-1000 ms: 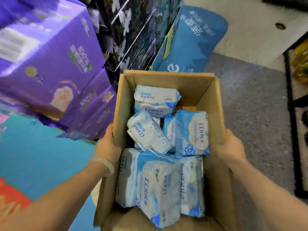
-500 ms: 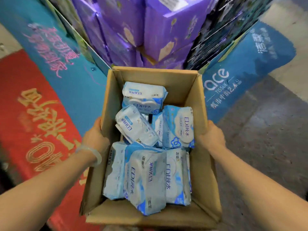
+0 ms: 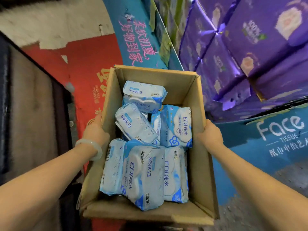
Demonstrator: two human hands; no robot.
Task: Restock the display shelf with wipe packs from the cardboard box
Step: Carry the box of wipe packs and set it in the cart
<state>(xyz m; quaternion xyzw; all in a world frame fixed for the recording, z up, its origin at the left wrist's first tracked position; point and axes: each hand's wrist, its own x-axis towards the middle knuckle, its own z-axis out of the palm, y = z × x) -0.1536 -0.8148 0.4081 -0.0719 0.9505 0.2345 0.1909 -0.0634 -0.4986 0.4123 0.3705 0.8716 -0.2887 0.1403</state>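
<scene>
The open cardboard box (image 3: pixel 198 172) sits between two bare forearms, its near flap lowest in view. Inside, at the near end, three blue-and-white wipe packs (image 3: pixel 145 177) stand side by side on edge, packed close; beyond them two more lean against each other in the middle, and a sixth lies flat against the far wall. The left hand (image 3: pixel 95 132), with a pale bangle (image 3: pixel 90 147) at the wrist, grips the box's left wall, its fingers curled around the outside and mostly hidden. The right hand (image 3: pixel 210 135) holds the right wall the same way, fingers wrapped out of sight under the edge. Farther off, to the right, purple cartons (image 3: pixel 250 52) are stacked above a blue display base (image 3: pixel 266 144); to the left lies a red banner (image 3: pixel 86 67).
</scene>
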